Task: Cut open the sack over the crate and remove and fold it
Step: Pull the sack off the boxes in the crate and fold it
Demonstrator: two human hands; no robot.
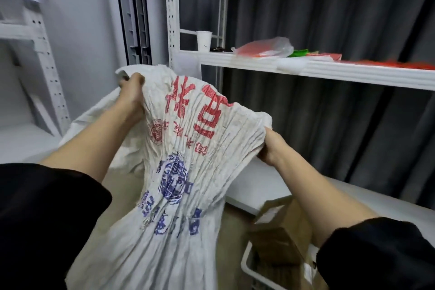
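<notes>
I see the sack point(186, 172) held up in the middle of the view, a crumpled white woven bag with big red characters near its top and a blue stamp lower down; the print is so creased that I cannot read it. It hangs from its upper edge between both hands and its lower end runs out of the bottom of the picture, so I cannot tell what it rests on or whether it is cut. My left hand point(131, 92) grips the upper left corner, fingers curled into the bunched cloth and mostly hidden behind it. My right hand point(270, 146) pinches the right edge lower down, the fingertips buried in the folds. Both forearms are bare, with black sleeves point(42, 214) at the near edge. Behind the sack on the left more white cloth point(91, 120) shows, but I cannot say whether it belongs to the same bag. At lower right a brown cardboard box point(282, 231) sits in a white-rimmed crate point(253, 271), both partly cut off by my right arm and the frame edge. Just beyond lies a white lower shelf point(266, 190). Higher up, a white shelf board point(306, 68) carries a paper cup point(203, 40), a clear plastic bag point(266, 49) with something red in it, and blurred green and red items further right. Grey curtains point(329, 19) hang behind the rack, and another white rack point(40, 37) stands at far left.
</notes>
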